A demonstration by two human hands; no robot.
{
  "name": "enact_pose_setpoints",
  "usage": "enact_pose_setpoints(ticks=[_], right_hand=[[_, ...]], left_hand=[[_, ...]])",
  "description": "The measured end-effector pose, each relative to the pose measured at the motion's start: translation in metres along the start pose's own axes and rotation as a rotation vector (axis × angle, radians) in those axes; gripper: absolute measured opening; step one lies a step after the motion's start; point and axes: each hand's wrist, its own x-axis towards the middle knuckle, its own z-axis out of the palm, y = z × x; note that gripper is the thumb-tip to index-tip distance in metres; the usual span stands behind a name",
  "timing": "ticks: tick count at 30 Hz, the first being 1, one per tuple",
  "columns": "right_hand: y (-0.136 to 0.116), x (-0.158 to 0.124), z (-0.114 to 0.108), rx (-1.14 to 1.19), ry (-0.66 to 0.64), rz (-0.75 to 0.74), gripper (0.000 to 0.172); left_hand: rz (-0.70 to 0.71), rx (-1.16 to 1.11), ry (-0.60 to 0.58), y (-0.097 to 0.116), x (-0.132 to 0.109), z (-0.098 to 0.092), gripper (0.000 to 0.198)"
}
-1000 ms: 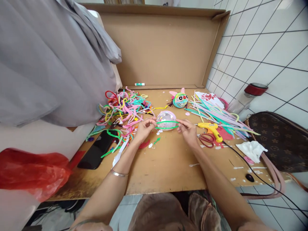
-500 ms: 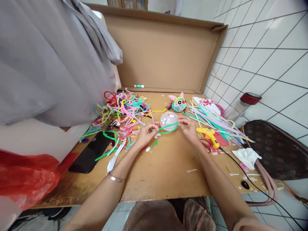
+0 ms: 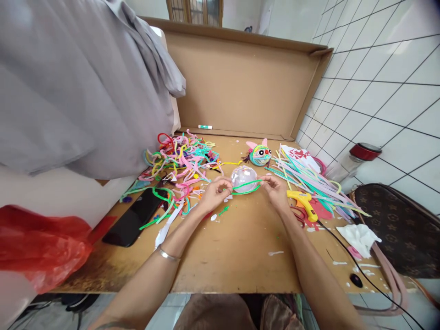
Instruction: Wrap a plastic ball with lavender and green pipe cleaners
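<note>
A clear, rounded plastic ball (image 3: 243, 176) sits on the table between my two hands. Along its near side runs a green pipe cleaner (image 3: 247, 187), bent so that two strands show. My left hand (image 3: 217, 193) pinches the pipe cleaner at the ball's left. At the right, my right hand (image 3: 273, 189) pinches its other side between thumb and fingers. Just behind the ball stands a finished-looking striped figure (image 3: 260, 155) with pink ears and round eyes. A small green scrap (image 3: 223, 211) lies in front of my left hand.
Tangled pipe cleaners (image 3: 185, 158) heap at the left, by a black phone (image 3: 132, 220). Straight pipe cleaners (image 3: 309, 176) lie at the right, near a yellow glue gun (image 3: 304, 204) with a cord, a white tissue (image 3: 359, 237), a brown bag (image 3: 395, 229) and a red-lidded jar (image 3: 365, 152). Cardboard (image 3: 240, 82) stands behind.
The camera view has shifted slightly, so everything sits a little lower and further right. Both hands keep their pinch on the green pipe cleaner, which lies lower across the ball's near side.
</note>
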Motion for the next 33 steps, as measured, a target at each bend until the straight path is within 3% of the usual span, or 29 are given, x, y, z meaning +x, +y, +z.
enact_pose_setpoints(ticks=[2, 7, 14, 23, 33], right_hand=[[-0.002, 0.001, 0.003, 0.021, 0.011, 0.010, 0.018], [-0.006, 0.004, 0.007, 0.047, 0.020, 0.087, 0.027], [-0.009, -0.013, 0.001, 0.061, 0.067, 0.225, 0.033], [-0.004, -0.020, -0.006, 0.009, 0.049, 0.080, 0.019], [-0.006, -0.020, -0.009, 0.060, -0.070, 0.100, 0.019]], left_hand=[[0.033, -0.031, 0.032, 0.002, 0.007, -0.003, 0.012], [-0.039, -0.242, -0.037, -0.001, 0.022, -0.010, 0.013], [-0.003, -0.078, -0.038, -0.004, 0.014, -0.013, 0.019], [0.060, -0.021, -0.120, 0.007, -0.005, -0.014, 0.016], [0.100, 0.000, -0.164, 0.004, -0.006, -0.019, 0.016]])
